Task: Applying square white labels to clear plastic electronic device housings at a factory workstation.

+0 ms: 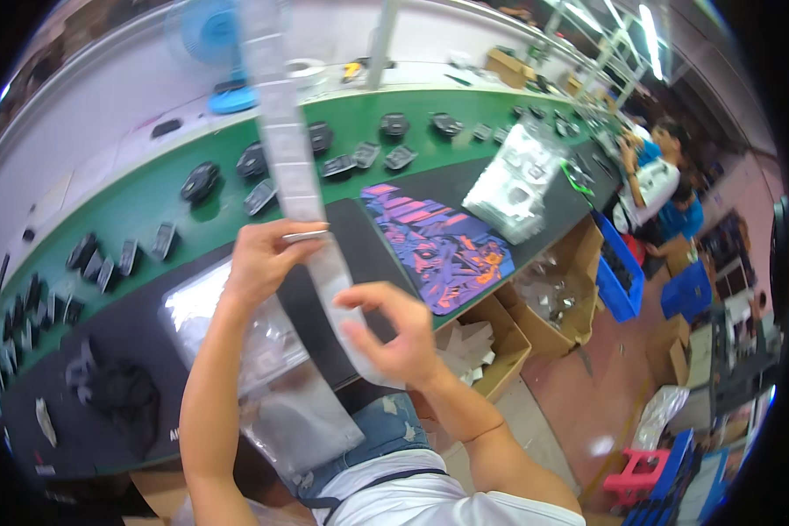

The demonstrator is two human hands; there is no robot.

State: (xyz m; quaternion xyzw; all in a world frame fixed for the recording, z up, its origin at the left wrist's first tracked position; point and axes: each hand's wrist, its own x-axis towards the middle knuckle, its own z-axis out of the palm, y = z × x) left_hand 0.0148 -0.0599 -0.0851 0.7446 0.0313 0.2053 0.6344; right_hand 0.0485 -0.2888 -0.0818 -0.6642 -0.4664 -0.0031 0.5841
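Note:
A long, pale strip of labels (pixel 294 175) runs from the top of the view down between my hands and curls toward my lap. My left hand (pixel 265 263) is closed on it, thumb and fingers pinching at a crosswise edge. Just below, my right hand (pixel 394 333) is beside the strip's lower part, its thumb and forefinger curved and apart over the strip. Whether they press on it is unclear, and its other fingers are hidden. Under my left forearm lie clear plastic bags (pixel 276 342), some hanging over the table edge onto my lap.
Several black devices (pixel 202 181) stand along the green bench (pixel 219 210). A patterned purple-orange mat (pixel 443 254) and clear-wrapped parts (pixel 517 180) lie to the right. Cardboard boxes (pixel 565 302) stand below the edge. A blue fan (pixel 232 96) is behind; co-workers (pixel 653 188) sit farther right.

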